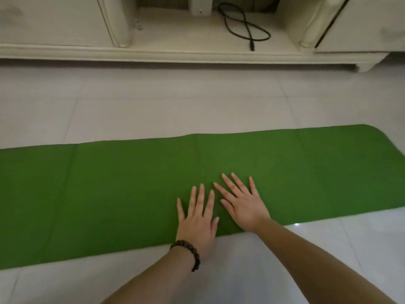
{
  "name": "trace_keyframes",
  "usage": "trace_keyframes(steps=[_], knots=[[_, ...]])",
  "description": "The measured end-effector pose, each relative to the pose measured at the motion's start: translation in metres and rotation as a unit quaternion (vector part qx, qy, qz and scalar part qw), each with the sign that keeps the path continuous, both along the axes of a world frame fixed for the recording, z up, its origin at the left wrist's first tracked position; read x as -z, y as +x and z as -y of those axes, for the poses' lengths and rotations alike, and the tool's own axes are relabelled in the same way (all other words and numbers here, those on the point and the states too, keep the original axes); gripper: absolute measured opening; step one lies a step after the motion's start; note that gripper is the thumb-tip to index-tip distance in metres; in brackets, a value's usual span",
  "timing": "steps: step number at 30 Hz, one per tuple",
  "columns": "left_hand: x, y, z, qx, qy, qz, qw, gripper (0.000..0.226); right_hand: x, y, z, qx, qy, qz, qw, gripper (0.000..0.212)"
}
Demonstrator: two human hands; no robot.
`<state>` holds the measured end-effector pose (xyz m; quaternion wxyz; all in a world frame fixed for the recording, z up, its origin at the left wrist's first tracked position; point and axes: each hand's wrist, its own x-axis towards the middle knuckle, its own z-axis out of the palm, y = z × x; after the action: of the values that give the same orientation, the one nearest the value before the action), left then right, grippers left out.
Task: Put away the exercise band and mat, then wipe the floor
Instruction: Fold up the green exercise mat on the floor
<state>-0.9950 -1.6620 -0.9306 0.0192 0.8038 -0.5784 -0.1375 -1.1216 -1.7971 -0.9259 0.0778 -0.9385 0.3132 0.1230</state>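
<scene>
Hands lie flat, fingers spread: left hand and right hand side by side on the green mat. Best to go to the round end at 3 o'clock and roll it tight and straight.

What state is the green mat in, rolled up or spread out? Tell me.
Spread out. The green mat lies flat across the tiled floor, no rolled end in view; its left end runs out of frame. Both hands, left and right, rest flat on it.

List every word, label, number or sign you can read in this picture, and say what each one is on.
None: no readable text shows anywhere.
The green mat is plain, with no logo or print.
The cream cabinet shows only faint smudges, not letters.
The black cable and bead bracelet bear no markings that show.
</scene>
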Motion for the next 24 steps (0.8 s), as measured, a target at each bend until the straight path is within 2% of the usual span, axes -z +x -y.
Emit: trace_keyframes(steps=[3, 5, 7, 8, 10, 12, 13, 15, 18, 22, 24], knots=[[0.010, -0.012, 0.008, 0.001, 0.047, 0.012, 0.999, 0.061, 0.001, -0.075, 0.052, 0.170, -0.015, -0.016, 0.985, 0.051], [0.015, -0.012, 0.010, -0.003, 0.066, 0.025, 0.997, 0.064, -0.002, -0.128, 0.087, 0.341, 0.001, -0.052, 0.939, 0.051], [0.016, -0.013, 0.011, -0.013, 0.069, 0.031, 0.997, 0.067, -0.012, -0.153, 0.101, 0.443, 0.016, -0.055, 0.895, 0.057], [0.016, -0.014, 0.013, -0.019, 0.067, 0.041, 0.997, 0.072, -0.015, -0.152, 0.099, 0.432, 0.013, -0.041, 0.901, 0.059], [0.011, -0.024, 0.022, -0.030, 0.057, 0.049, 0.997, 0.080, -0.012, -0.137, 0.077, 0.293, -0.010, -0.003, 0.956, 0.059], [0.004, -0.043, 0.041, -0.007, 0.038, 0.041, 0.998, 0.076, -0.003, -0.133, 0.053, 0.152, -0.007, 0.005, 0.988, 0.059], [0.003, -0.055, 0.051, 0.015, 0.043, 0.035, 0.998, 0.072, 0.002, -0.141, 0.050, 0.124, -0.014, -0.002, 0.992, 0.059], [0.005, -0.072, 0.064, 0.027, 0.049, 0.034, 0.998, 0.069, 0.008, -0.176, 0.066, 0.197, -0.021, -0.007, 0.980, 0.059], [0.016, -0.079, 0.067, 0.008, 0.050, 0.057, 0.997, 0.073, 0.010, -0.227, 0.092, 0.356, -0.032, -0.017, 0.934, 0.059], [0.016, -0.078, 0.067, 0.009, 0.055, 0.051, 0.997, 0.072, 0.006, -0.237, 0.100, 0.343, 0.003, -0.037, 0.938, 0.055], [0.017, -0.078, 0.067, 0.010, 0.064, 0.055, 0.996, 0.073, -0.001, -0.246, 0.105, 0.377, 0.011, 0.014, 0.926, 0.060]])
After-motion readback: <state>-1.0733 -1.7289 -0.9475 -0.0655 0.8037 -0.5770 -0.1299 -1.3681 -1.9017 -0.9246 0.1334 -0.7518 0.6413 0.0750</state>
